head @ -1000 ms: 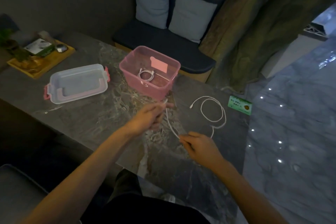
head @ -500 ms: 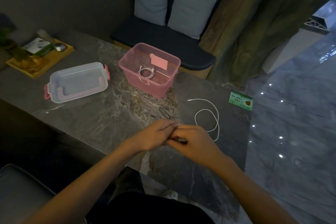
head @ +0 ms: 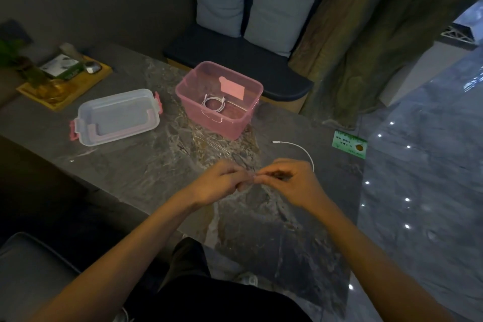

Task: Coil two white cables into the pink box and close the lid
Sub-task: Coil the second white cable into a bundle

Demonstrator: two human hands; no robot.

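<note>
Head view, dim light. Left hand (head: pixel 222 182) and right hand (head: pixel 288 182) meet fingertip to fingertip above the marble table (head: pixel 136 172), near frame centre. Both sets of fingers are curled inward and pinch the second white cable (head: pixel 300 148) between them; the gathered part of it is hidden inside the hands. Its free end runs out from the right hand toward 1 o'clock, arcs over the tabletop and ends in a plug pointing to 9 o'clock.

Pink box (head: pixel 236 125) stands open on the table at 12 o'clock from the hands, well apart from them. The first white cable (head: pixel 213 103) lies coiled on its floor. A pink label (head: pixel 232 90) sits on the far wall.

The clear lid (head: pixel 117 116), with pink latches, lies inverted on the table at 9 o'clock from the box, just beside it, not touching.

Wooden tray (head: pixel 78 89) with small items sits at 10 o'clock from the lid. Green card (head: pixel 349 144) lies at the table's right edge, at 3 o'clock from the cable plug. Two grey cushions (head: pixel 251 10) rest on a dark bench beyond the table, at 12 o'clock.
</note>
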